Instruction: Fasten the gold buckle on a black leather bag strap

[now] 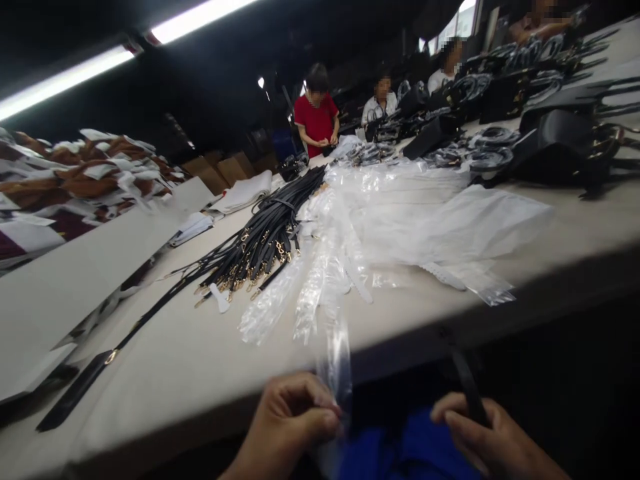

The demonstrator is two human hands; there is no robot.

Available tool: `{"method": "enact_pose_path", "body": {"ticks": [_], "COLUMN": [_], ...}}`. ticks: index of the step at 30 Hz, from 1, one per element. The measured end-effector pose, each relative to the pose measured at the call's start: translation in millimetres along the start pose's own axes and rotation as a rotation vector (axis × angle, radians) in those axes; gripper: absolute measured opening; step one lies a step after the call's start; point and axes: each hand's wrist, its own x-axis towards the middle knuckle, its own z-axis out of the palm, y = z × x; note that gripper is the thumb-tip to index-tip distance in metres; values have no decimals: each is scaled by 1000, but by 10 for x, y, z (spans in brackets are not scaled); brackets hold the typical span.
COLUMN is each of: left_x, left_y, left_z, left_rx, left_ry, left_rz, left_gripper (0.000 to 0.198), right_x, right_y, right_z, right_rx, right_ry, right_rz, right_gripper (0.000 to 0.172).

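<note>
My left hand (295, 420), at the table's front edge, pinches a narrow clear plastic sleeve (340, 357) between thumb and fingers. The sleeve runs up toward a pile of similar clear plastic sleeves (320, 280) on the table. To the right, over my lap, my right hand (487, 430) is closed around a black strap (469, 387), whose upper end is blurred. Beyond the sleeves lies a bundle of black straps (280, 227) with gold-coloured clasps. One strap stretches left to a flat black piece (75, 393) near the table's left edge.
White translucent bags (465, 227) spread across the table's middle. Black handbags (565, 147) and coiled, plastic-wrapped straps crowd the right and far side. A person in a red top (317, 120) stands at the far end, with others seated. Brown and white pieces (90, 167) are heaped at left.
</note>
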Motion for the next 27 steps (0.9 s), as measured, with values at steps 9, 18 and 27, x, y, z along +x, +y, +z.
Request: {"method": "enact_pose_path", "body": {"ticks": [9, 18, 27], "left_x": [-270, -188, 604], "left_y": [-1085, -1143, -986], "left_z": [1009, 1091, 732], "left_rx": [125, 312, -42], "left_ry": [-459, -836, -897], "left_rz": [-300, -189, -186], "left_gripper": [13, 7, 101], "right_x": [-96, -149, -178], "right_y": [-21, 235, -15], "right_z": [40, -34, -101], "right_rx": [-140, 115, -273], "right_ry": [80, -77, -245], "right_rz": [-169, 33, 90], "right_gripper": [63, 49, 36]}}
